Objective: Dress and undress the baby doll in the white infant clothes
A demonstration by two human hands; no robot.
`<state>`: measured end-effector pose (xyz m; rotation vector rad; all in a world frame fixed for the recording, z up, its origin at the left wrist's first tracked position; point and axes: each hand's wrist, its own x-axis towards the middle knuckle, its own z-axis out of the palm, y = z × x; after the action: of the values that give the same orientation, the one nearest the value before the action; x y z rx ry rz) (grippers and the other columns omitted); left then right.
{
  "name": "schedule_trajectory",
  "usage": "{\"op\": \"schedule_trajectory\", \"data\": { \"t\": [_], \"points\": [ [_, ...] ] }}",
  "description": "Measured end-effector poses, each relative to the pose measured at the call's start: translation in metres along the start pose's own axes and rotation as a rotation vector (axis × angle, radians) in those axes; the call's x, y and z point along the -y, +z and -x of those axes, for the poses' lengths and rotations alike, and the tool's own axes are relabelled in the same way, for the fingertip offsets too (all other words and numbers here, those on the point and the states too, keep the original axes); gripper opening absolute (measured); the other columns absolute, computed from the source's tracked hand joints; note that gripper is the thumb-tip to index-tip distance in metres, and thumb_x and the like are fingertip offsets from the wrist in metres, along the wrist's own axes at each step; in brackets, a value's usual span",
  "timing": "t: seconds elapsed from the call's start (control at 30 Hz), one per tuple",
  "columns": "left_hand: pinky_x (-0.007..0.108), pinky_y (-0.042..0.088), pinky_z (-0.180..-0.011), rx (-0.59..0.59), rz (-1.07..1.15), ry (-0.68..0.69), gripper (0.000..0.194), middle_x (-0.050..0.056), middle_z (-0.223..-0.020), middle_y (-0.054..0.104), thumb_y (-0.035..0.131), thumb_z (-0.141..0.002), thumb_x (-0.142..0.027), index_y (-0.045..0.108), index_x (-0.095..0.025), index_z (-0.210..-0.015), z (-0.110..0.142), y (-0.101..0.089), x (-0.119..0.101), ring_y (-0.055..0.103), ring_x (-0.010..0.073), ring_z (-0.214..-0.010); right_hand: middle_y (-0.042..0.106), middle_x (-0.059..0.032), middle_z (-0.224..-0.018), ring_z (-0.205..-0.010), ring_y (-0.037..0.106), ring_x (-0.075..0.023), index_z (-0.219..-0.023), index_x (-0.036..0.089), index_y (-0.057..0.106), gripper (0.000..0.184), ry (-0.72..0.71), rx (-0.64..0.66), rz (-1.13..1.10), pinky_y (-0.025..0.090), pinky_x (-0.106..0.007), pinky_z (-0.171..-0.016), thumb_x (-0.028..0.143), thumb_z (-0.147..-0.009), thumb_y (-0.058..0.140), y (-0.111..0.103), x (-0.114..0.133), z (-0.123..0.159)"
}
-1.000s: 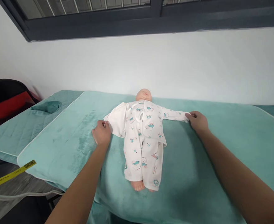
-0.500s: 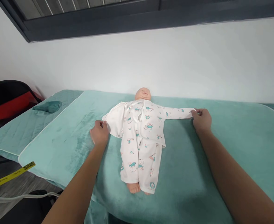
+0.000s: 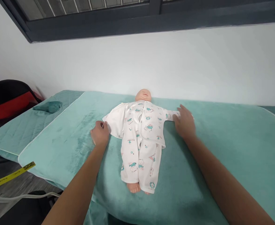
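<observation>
A baby doll [image 3: 144, 94] lies on its back with its head toward the wall, wearing white printed pants [image 3: 140, 165] and a matching wrap shirt [image 3: 149, 122]. One bare foot [image 3: 134, 187] shows plainly under a pant hem. My left hand [image 3: 100, 132] is closed in a pinch on the edge of the shirt's plain white part, which spreads out to the left. Over the outstretched right-side sleeve [image 3: 171, 115] lies my right hand [image 3: 185, 122], thumb and fingers apart, slightly blurred. It covers much of the sleeve's outer half.
The doll lies on a padded bed with a green cover [image 3: 209, 150], set against a white wall [image 3: 151, 65]. A face hole [image 3: 48, 107] is at the left end. Beside it are a black and red bag [image 3: 11, 100], a yellow tape [image 3: 11, 176] and a pale cable [image 3: 22, 197].
My right hand has left its pinch on the sleeve's cuff and moved left along the sleeve toward the doll's body. The left hand keeps its place on the shirt edge.
</observation>
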<state>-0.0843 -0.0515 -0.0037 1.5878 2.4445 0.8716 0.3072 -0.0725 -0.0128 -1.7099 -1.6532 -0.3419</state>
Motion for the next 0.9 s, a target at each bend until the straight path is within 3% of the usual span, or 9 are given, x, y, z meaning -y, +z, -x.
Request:
{"op": "schedule_trajectory", "data": {
  "t": [0.1, 0.2, 0.37, 0.5, 0.6, 0.67, 0.77, 0.9],
  "points": [
    [0.035, 0.044, -0.084, 0.0, -0.006, 0.0, 0.026, 0.008, -0.095, 0.073, 0.044, -0.093, -0.041, 0.059, -0.021, -0.101, 0.0, -0.001, -0.001, 0.068, 0.0265, -0.095, 0.045, -0.0151, -0.149, -0.139, 0.039, -0.0306, -0.139, 0.016, 0.048, 0.052, -0.073, 0.189, 0.073, 0.032, -0.054, -0.112, 0.044, -0.097, 0.034, 0.008, 0.02, 0.005],
    [0.035, 0.043, -0.082, -0.001, -0.011, 0.007, 0.027, 0.008, -0.095, 0.073, 0.044, -0.093, -0.041, 0.059, -0.021, -0.101, 0.001, -0.001, -0.001, 0.068, 0.0268, -0.094, 0.043, -0.0106, -0.151, -0.14, 0.037, -0.0303, -0.144, 0.02, 0.044, 0.055, -0.033, 0.297, 0.155, 0.028, -0.058, -0.114, 0.048, -0.099, 0.028, 0.009, 0.025, 0.008],
    [0.034, 0.043, -0.082, 0.001, -0.014, 0.019, 0.027, 0.008, -0.094, 0.073, 0.043, -0.094, -0.041, 0.059, -0.02, -0.102, 0.001, -0.001, 0.0, 0.068, 0.0268, -0.094, 0.044, -0.0135, -0.15, -0.141, 0.036, -0.0315, -0.144, 0.018, 0.044, 0.057, 0.061, 0.291, 0.135, 0.029, -0.058, -0.113, 0.05, -0.099, 0.03, 0.005, 0.018, 0.008],
    [0.034, 0.042, -0.08, -0.001, -0.016, 0.024, 0.028, 0.009, -0.092, 0.073, 0.042, -0.095, -0.041, 0.059, -0.02, -0.102, 0.001, -0.001, 0.001, 0.068, 0.0272, -0.092, 0.049, -0.0174, -0.144, -0.136, 0.042, -0.0307, -0.133, 0.015, 0.054, 0.054, 0.101, 0.164, -0.067, 0.031, -0.055, -0.113, 0.05, -0.097, 0.034, 0.0, 0.029, 0.008],
    [0.034, 0.042, -0.079, -0.015, -0.008, 0.029, 0.029, 0.01, -0.091, 0.072, 0.039, -0.097, -0.039, 0.057, -0.019, -0.106, 0.002, -0.001, 0.001, 0.068, 0.0276, -0.09, 0.056, -0.014, -0.136, -0.128, 0.05, -0.0265, -0.127, 0.018, 0.057, 0.047, 0.115, 0.058, -0.298, 0.04, -0.047, -0.108, 0.048, -0.094, 0.04, -0.004, 0.057, 0.0],
    [0.034, 0.042, -0.078, -0.02, -0.003, 0.042, 0.03, 0.011, -0.091, 0.072, 0.038, -0.097, -0.039, 0.056, -0.018, -0.108, 0.003, 0.0, 0.002, 0.068, 0.0278, -0.089, 0.061, -0.0111, -0.128, -0.117, 0.057, -0.0236, -0.123, 0.02, 0.058, 0.041, 0.127, 0.066, -0.426, 0.047, -0.042, -0.099, 0.044, -0.093, 0.044, -0.005, 0.086, -0.012],
    [0.034, 0.041, -0.077, -0.012, 0.007, 0.075, 0.031, 0.012, -0.089, 0.072, 0.036, -0.098, -0.039, 0.055, -0.017, -0.108, 0.003, 0.001, 0.003, 0.068, 0.0279, -0.086, 0.066, -0.0081, -0.117, -0.106, 0.061, -0.0211, -0.112, 0.021, 0.063, 0.031, 0.014, 0.216, -0.468, 0.048, -0.036, -0.091, 0.036, -0.092, 0.045, 0.001, 0.136, -0.04],
    [0.033, 0.04, -0.074, -0.008, 0.039, 0.105, 0.03, 0.011, -0.088, 0.072, 0.035, -0.099, -0.04, 0.054, -0.018, -0.105, 0.002, 0.003, 0.005, 0.067, 0.0275, -0.083, 0.07, -0.0082, -0.105, -0.099, 0.06, -0.0227, -0.094, 0.02, 0.069, 0.025, -0.266, 0.516, -0.173, 0.043, -0.033, -0.081, 0.028, -0.09, 0.046, 0.018, 0.187, -0.076]
  ]
}}
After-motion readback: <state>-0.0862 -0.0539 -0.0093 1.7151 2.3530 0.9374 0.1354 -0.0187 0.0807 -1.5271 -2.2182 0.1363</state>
